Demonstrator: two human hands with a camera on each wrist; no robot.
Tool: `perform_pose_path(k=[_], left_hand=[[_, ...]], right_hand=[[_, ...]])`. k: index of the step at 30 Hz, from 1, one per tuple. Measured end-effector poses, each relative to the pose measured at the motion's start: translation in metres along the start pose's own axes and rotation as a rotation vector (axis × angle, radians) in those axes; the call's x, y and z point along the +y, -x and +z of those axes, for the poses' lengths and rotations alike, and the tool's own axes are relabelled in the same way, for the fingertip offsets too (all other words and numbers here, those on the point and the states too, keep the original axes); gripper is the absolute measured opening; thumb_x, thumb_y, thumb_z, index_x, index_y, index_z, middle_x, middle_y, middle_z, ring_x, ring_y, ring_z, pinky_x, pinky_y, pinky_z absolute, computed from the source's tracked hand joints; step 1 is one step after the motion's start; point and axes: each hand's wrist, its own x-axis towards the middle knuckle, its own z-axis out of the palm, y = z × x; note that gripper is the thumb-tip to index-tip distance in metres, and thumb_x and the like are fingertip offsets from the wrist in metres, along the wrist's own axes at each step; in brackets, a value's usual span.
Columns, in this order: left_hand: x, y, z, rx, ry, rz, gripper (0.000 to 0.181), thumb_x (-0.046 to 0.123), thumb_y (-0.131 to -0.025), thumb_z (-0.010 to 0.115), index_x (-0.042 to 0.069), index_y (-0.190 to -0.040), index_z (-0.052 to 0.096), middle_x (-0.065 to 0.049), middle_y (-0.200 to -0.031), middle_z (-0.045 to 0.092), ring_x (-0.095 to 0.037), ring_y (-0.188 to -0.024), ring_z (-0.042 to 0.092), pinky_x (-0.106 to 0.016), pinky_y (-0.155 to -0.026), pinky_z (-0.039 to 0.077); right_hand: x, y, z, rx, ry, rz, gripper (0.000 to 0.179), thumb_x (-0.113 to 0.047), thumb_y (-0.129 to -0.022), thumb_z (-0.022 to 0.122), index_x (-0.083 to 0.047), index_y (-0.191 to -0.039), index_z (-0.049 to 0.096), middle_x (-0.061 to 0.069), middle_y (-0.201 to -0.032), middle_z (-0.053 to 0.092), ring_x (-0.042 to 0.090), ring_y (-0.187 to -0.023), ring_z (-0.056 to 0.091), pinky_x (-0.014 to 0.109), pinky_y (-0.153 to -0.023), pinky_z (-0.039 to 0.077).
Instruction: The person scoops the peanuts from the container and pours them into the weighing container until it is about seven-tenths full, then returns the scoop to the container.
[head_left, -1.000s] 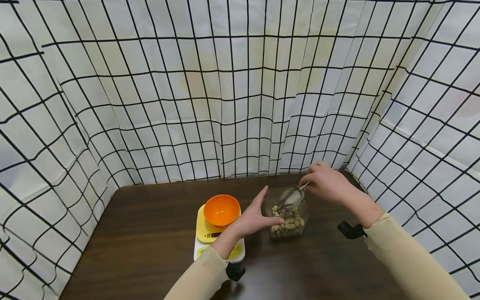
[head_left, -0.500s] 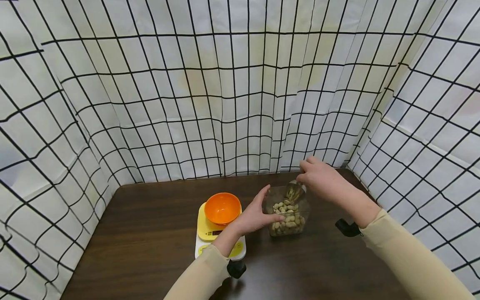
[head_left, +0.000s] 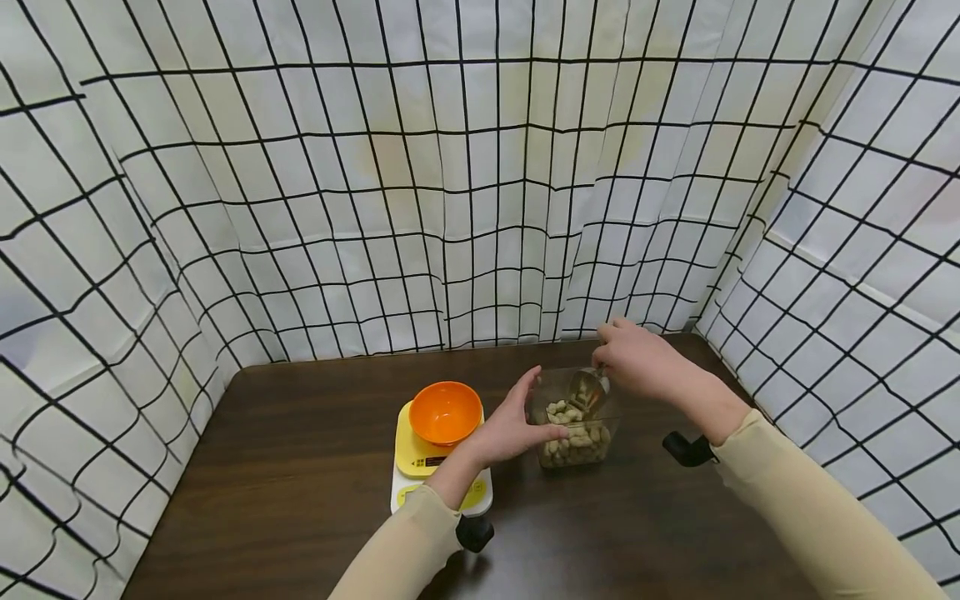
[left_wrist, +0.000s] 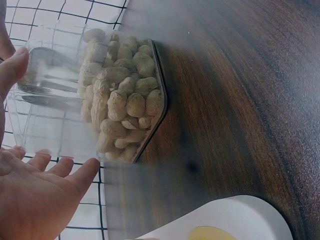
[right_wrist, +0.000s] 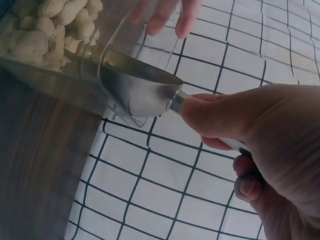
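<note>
A clear plastic container [head_left: 553,383] of unshelled peanuts [left_wrist: 120,90] stands on the table. My left hand [head_left: 510,429] holds its left side, thumb at the front wall and fingers spread along the side. My right hand [head_left: 637,358] grips the handle of a metal scoop [right_wrist: 145,87], thumb laid along it. The scoop tilts down into the container over its rim, its front end among the peanuts and partly hidden by them. Some peanuts show in or against the scoop's bowl in the head view.
An orange bowl [head_left: 446,414] sits on a yellow and white kitchen scale [head_left: 408,462], left of the container and partly behind my left forearm. The dark wooden table [head_left: 300,467] is bounded at the back and sides by white sheets behind black wire grid [head_left: 480,200].
My right hand has tipped the scoop more steeply and brought it toward the container's back right, then lowered it slightly into the peanuts. The left hand keeps its hold.
</note>
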Motion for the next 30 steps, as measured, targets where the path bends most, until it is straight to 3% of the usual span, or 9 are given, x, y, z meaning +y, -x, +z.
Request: perform_pose_path(k=[7,14,17,21,26,30], left_hand=[[-0.002,-0.001,0.000,-0.007,0.003,0.007,0.105,0.043,-0.088,0.081,0.032,-0.165,0.009,0.001,-0.168,0.020,-0.025,-0.152,0.024,-0.051,-0.117,0.033],[-0.001,-0.001,0.000,-0.005,-0.005,0.002,0.106,0.045,-0.089,0.080,0.028,-0.166,0.009,0.000,-0.168,0.019,-0.026,-0.152,0.024,-0.053,-0.115,0.034],[0.000,0.000,0.000,-0.003,-0.012,-0.003,0.107,0.045,-0.088,0.080,0.026,-0.166,0.009,0.000,-0.168,0.019,-0.026,-0.152,0.025,-0.053,-0.115,0.035],[0.001,0.000,0.001,-0.011,-0.023,-0.006,0.107,0.045,-0.088,0.080,0.028,-0.166,0.009,0.001,-0.168,0.019,-0.026,-0.151,0.027,-0.053,-0.114,0.037],[-0.002,-0.001,0.000,-0.010,-0.033,0.003,0.106,0.044,-0.089,0.080,0.029,-0.165,0.008,0.001,-0.168,0.020,-0.026,-0.150,0.027,-0.053,-0.113,0.037],[-0.003,-0.002,0.000,-0.005,-0.035,0.003,0.106,0.045,-0.088,0.080,0.030,-0.165,0.008,0.002,-0.168,0.020,-0.026,-0.151,0.026,-0.054,-0.113,0.037]], right_hand=[[-0.003,-0.003,0.004,-0.024,0.029,0.017,0.009,-0.003,-0.090,0.077,-0.010,-0.094,0.080,0.003,-0.088,0.057,0.021,-0.078,0.048,0.036,-0.070,0.051],[0.001,0.001,-0.004,-0.043,-0.079,0.031,0.009,-0.004,-0.089,0.075,-0.011,-0.093,0.080,-0.001,-0.085,0.054,0.019,-0.077,0.046,0.038,-0.069,0.046],[0.002,0.004,0.001,-0.049,-0.072,0.041,0.007,-0.007,-0.090,0.077,-0.012,-0.094,0.080,-0.001,-0.085,0.054,0.021,-0.080,0.049,0.038,-0.069,0.048],[-0.002,0.007,0.013,-0.026,-0.010,0.051,0.008,-0.009,-0.090,0.079,-0.013,-0.096,0.081,0.001,-0.087,0.056,0.023,-0.083,0.050,0.038,-0.069,0.049],[-0.004,0.005,0.021,0.072,0.057,-0.020,0.008,-0.009,-0.087,0.082,-0.011,-0.094,0.081,0.004,-0.085,0.057,0.023,-0.077,0.045,0.038,-0.068,0.046],[0.001,0.005,0.023,0.030,-0.001,0.009,0.006,-0.010,-0.089,0.080,-0.011,-0.095,0.081,0.002,-0.085,0.056,0.022,-0.079,0.043,0.038,-0.070,0.043]])
